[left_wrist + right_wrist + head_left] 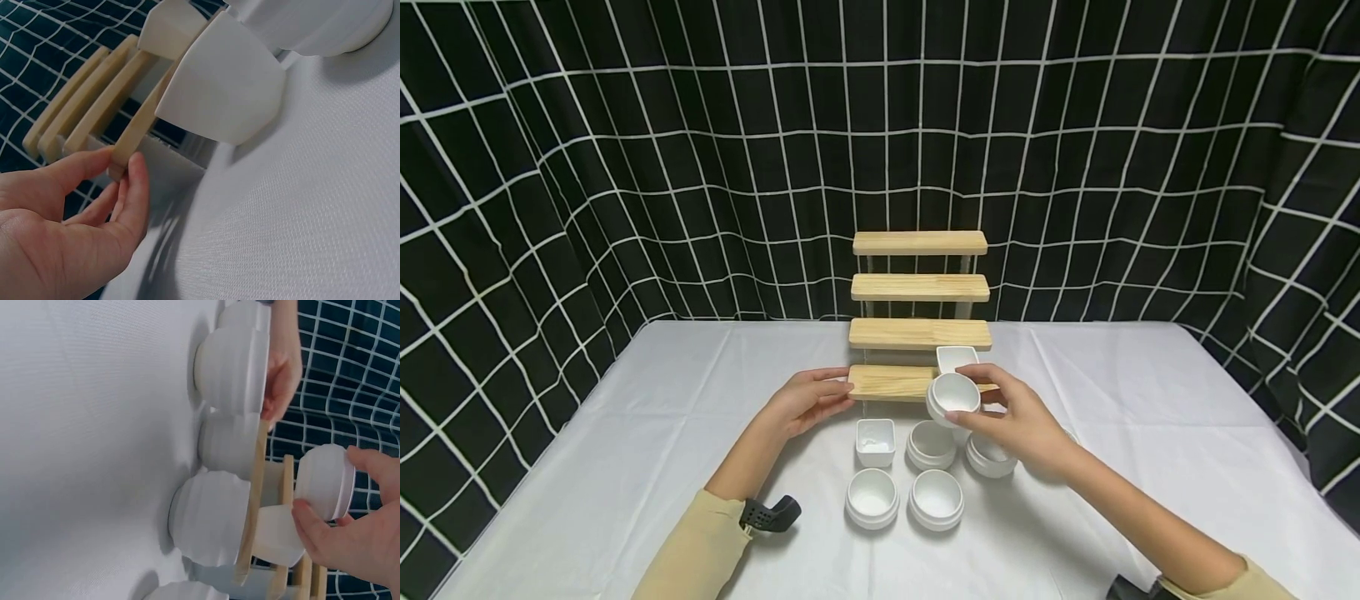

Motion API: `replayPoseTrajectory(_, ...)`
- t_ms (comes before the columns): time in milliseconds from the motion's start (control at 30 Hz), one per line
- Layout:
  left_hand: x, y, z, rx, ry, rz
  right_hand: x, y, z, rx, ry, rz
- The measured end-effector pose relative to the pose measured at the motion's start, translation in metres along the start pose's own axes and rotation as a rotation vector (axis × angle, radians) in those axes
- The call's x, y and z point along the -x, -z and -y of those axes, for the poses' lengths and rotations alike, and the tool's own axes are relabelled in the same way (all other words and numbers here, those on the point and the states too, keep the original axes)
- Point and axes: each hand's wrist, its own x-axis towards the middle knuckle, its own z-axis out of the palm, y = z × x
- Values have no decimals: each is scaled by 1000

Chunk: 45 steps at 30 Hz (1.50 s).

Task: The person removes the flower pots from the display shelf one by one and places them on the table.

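Note:
My left hand (808, 402) pinches the left end of the lowest board (891, 382) of a tiered wooden stand, thumb against fingertips in the left wrist view. My right hand (1026, 423) grips a round white pot (953, 398) by its sides, raised in front of the right part of that board. Just behind it, a square white pot (957, 358) stands on the lowest board. On the table in front of the stand are another square pot (876, 443) and several round white pots, including one (989, 457) partly covered by my right hand.
Three further boards of the stand rise behind, the top one (920, 243) nearest the black grid curtain (917, 117). A white cloth (1105, 375) covers the table. The two nearest round pots, left (872, 500) and right (936, 502), sit side by side.

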Motion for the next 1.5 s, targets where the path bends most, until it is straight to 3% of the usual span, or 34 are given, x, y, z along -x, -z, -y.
replayPoseTrajectory(667,0,1,2,-7,-18,13,13,22,-12,-20,5,21)
replayPoseTrajectory(800,3,1,1,7,-29,29,16,24,-15,-22,9,38)
replayPoseTrajectory(1067,-3,1,2,-6,0,-4,22,30,-22,-40,4,77)
replayPoseTrajectory(1500,-1,1,1,-7,4,-12,32,37,-29,-104,23,155)
